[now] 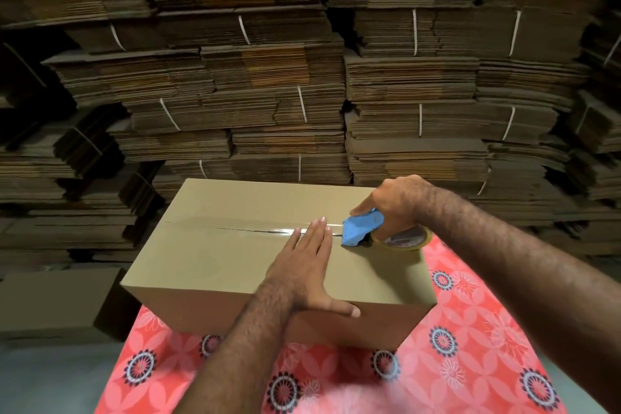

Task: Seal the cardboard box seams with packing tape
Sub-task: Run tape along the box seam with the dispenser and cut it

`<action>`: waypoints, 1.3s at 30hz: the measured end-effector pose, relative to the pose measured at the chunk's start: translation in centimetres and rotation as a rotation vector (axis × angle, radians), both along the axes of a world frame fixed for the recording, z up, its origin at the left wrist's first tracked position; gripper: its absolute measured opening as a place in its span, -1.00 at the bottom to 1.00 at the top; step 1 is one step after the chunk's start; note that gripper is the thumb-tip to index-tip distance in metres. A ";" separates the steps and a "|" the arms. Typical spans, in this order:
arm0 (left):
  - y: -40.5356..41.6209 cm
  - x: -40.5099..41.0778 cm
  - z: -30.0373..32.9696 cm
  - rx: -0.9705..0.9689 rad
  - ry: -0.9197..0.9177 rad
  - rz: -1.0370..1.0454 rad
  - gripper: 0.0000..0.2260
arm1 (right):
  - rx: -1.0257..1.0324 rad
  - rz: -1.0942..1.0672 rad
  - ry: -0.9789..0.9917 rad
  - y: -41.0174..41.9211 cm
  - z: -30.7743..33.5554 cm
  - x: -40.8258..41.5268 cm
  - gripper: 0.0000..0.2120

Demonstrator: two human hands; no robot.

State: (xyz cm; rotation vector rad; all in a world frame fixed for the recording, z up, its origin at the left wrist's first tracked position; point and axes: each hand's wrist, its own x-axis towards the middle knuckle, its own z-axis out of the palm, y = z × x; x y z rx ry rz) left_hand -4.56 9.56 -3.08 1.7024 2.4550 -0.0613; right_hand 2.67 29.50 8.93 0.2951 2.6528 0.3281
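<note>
A closed brown cardboard box (235, 255) stands on a table with a red flowered cloth (470, 346). Clear shiny tape (268, 228) runs along the top centre seam from the left edge toward the right. My left hand (302, 265) lies flat on the box top, fingers straight and touching the tape, thumb hanging over the near edge. My right hand (393, 208) grips a blue tape dispenser (361, 228) with a roll of tape (403, 239) at the right end of the seam, near the box's right edge.
Tall stacks of flattened, strapped cardboard (302, 77) fill the whole background behind the table. Another assembled box (57, 302) stands on the floor at the lower left. Grey floor shows on both sides of the table.
</note>
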 end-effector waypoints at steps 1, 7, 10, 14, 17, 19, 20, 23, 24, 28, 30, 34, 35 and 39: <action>0.0 0.0 0.0 -0.004 -0.002 0.002 0.33 | -0.003 0.004 -0.001 0.2 -0.1 0.0 -0.38; 0.0 -0.1 0.0 -0.022 -0.012 0.009 0.33 | -0.089 0.058 0.030 2.4 0.3 1.9 -0.35; 0.0 -0.1 0.0 -0.024 -0.012 0.010 0.33 | -0.114 0.067 0.059 3.7 0.4 3.5 -0.35; -0.1 -0.2 0.0 -0.046 -0.010 0.004 0.31 | -0.080 0.080 0.072 6.0 0.6 6.0 -0.35; -0.1 -0.1 0.1 -0.049 -0.005 0.001 0.30 | -0.102 0.049 0.072 8.0 -0.1 8.4 -0.32; -0.2 0.0 0.1 -0.052 -0.007 0.004 0.30 | -0.118 0.047 0.095 8.8 -0.4 9.5 -0.32; -0.2 0.1 0.2 -0.057 -0.006 0.004 0.29 | -0.121 0.046 0.109 9.1 -0.4 10.0 -0.33; -0.3 0.1 0.3 -0.060 0.002 0.004 0.28 | -0.115 0.025 0.123 10.3 -0.4 11.9 -0.33; -0.2 0.1 0.3 -0.061 0.002 0.004 0.28 | -0.107 0.007 0.116 10.9 -0.3 12.6 -0.33; 0.0 -0.1 0.4 -0.078 0.001 0.009 0.30 | -0.050 -0.064 0.103 12.1 -0.7 14.6 -0.33; 0.1 0.0 0.5 -0.074 0.019 0.015 0.30 | -0.032 -0.057 0.122 11.7 -0.9 14.6 -0.35; 0.2 0.1 0.7 -0.066 0.040 -0.003 0.28 | -0.005 -0.056 0.128 11.1 -1.7 14.6 -0.37; 0.2 0.1 0.7 -0.054 0.043 -0.012 0.27 | -0.006 -0.064 0.128 11.0 -1.9 14.6 -0.37; 0.4 0.4 1.1 -0.051 0.037 -0.023 0.21 | -0.052 -0.082 0.149 10.7 -2.8 14.2 -0.36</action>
